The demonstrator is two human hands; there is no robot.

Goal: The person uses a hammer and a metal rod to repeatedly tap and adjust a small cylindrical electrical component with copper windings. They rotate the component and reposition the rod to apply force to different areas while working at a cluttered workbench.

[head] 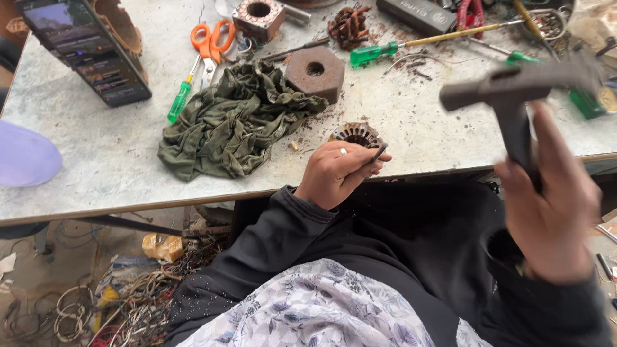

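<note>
At table edge: left hand fingers pinch thin tool, perhaps punch, at slotted core; right hand grips raised hammer; rag beside.

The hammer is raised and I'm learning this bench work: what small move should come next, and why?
Probably a short, controlled tap down. The right hand holds the hammer lifted above the bench, while the left hand steadies a thin metal punch against the round slotted motor core at the table edge. The fingers sit close, so a light blow seems wise.

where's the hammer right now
In the head view, the hammer is raised at right in the right hand, above the table edge, near the green-handled screwdrivers.
</note>
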